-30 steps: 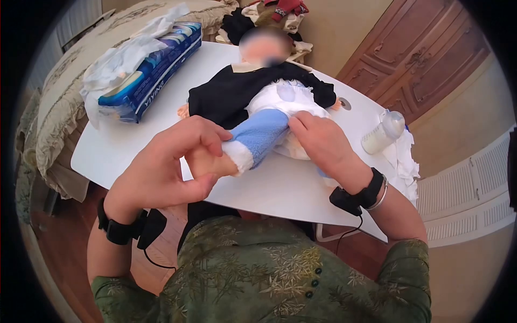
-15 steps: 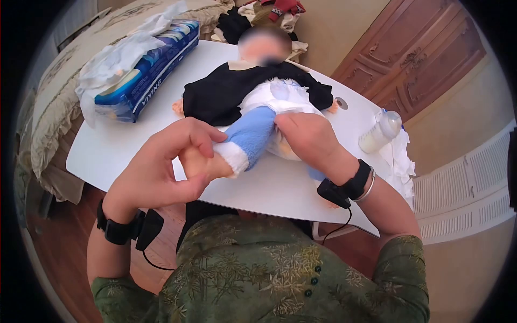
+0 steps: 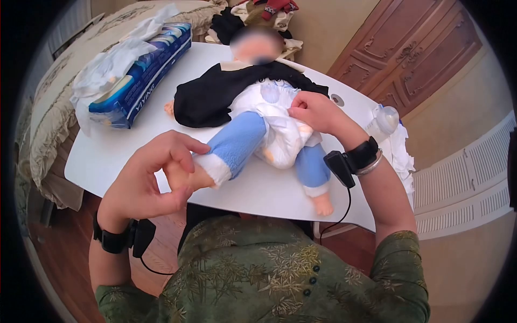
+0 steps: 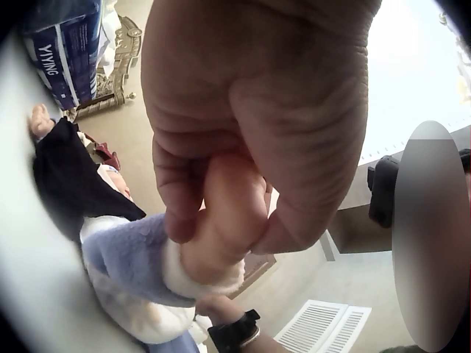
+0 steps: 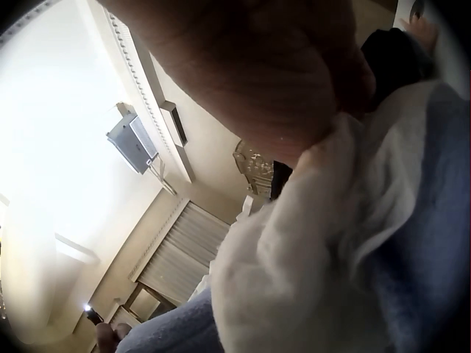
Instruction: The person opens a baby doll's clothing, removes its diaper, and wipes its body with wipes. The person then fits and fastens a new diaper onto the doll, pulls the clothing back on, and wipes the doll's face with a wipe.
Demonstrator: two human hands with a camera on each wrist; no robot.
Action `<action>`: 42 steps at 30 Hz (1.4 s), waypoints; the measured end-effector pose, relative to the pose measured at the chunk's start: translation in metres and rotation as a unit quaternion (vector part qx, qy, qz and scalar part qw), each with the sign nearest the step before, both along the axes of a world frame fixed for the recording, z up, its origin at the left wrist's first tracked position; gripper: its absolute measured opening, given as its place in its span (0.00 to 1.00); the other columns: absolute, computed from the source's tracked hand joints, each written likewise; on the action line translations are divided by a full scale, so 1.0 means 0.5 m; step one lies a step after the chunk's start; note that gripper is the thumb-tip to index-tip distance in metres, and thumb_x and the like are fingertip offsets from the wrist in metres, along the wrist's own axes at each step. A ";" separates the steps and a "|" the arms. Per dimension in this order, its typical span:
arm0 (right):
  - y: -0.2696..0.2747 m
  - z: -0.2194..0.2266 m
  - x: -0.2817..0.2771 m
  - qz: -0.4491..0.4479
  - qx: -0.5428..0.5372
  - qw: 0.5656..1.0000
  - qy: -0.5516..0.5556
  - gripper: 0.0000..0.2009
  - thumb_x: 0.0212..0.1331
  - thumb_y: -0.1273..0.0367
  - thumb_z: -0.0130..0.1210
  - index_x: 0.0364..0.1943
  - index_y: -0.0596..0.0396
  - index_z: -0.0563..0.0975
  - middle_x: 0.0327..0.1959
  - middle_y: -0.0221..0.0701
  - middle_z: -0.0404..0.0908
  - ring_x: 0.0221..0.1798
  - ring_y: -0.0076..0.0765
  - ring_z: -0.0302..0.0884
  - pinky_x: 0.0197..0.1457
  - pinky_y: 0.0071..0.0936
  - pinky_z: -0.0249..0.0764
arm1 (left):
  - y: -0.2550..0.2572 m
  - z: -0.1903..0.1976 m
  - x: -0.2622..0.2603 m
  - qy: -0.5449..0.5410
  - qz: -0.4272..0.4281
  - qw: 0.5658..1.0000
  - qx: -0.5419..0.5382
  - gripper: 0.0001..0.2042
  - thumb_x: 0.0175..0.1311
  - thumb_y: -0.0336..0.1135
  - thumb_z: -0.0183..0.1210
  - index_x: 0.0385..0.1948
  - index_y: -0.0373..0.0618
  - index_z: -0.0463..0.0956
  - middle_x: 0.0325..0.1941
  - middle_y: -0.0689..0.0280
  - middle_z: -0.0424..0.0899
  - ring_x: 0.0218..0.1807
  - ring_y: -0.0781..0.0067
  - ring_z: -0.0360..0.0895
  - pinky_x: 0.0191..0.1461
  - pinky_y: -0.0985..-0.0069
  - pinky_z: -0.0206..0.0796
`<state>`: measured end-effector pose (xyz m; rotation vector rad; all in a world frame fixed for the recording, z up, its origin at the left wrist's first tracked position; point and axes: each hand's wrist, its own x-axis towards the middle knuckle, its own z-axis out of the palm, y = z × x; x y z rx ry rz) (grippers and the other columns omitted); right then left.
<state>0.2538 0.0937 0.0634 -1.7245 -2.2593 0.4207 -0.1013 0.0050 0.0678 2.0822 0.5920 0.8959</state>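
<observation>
A doll lies on its back on the white table (image 3: 118, 161), in a black top (image 3: 202, 99), a white diaper (image 3: 283, 141) and blue trousers (image 3: 239, 141) with white cuffs. My left hand (image 3: 142, 175) holds the doll's foot (image 3: 186, 177) between thumb and fingers, lifting that leg towards me. In the left wrist view the thumb and fingers curl round the bare foot (image 4: 232, 202). My right hand (image 3: 323, 114) pinches the diaper near its side, fingertips against the white material. The other trouser leg (image 3: 312, 167) rests flat on the table, its bare foot near the front edge.
A blue diaper pack (image 3: 142, 81) with white sheets on top stands at the table's left. Behind my right wrist is a baby bottle (image 3: 383, 123) beside white tissues (image 3: 401, 153). Clothes (image 3: 258, 16) are piled beyond the doll's head; a bed (image 3: 59, 81) stands at left.
My right hand has gone from the top of the held trouser leg across to the diaper's right side, uncovering the other leg. My left hand keeps the foot and has come slightly lower.
</observation>
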 end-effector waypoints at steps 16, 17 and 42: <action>-0.040 0.033 -0.027 -0.002 -0.053 0.995 -0.085 0.11 0.53 0.65 0.60 0.29 0.58 0.73 0.25 0.33 0.75 0.30 0.31 0.71 0.35 0.28 0.69 | -0.002 -0.008 -0.020 0.008 0.019 0.999 -0.030 0.11 0.43 0.27 0.61 0.30 0.45 0.72 0.47 0.56 0.78 0.52 0.67 0.74 0.54 0.74 0.61; -0.042 0.040 -0.027 -0.002 -0.053 0.995 -0.085 0.11 0.53 0.65 0.60 0.29 0.58 0.73 0.25 0.33 0.75 0.30 0.31 0.71 0.35 0.28 0.69 | -0.004 -0.006 -0.020 0.019 0.007 0.999 -0.028 0.11 0.43 0.26 0.61 0.30 0.45 0.72 0.47 0.57 0.78 0.52 0.66 0.74 0.54 0.74 0.61; 0.067 0.024 -0.062 0.064 0.065 0.993 -0.071 0.11 0.51 0.66 0.59 0.33 0.57 0.74 0.32 0.36 0.77 0.35 0.41 0.73 0.40 0.31 0.69 | -0.010 -0.010 -0.018 0.028 -0.015 0.998 -0.046 0.12 0.41 0.26 0.61 0.31 0.45 0.73 0.44 0.58 0.78 0.51 0.65 0.74 0.54 0.73 0.62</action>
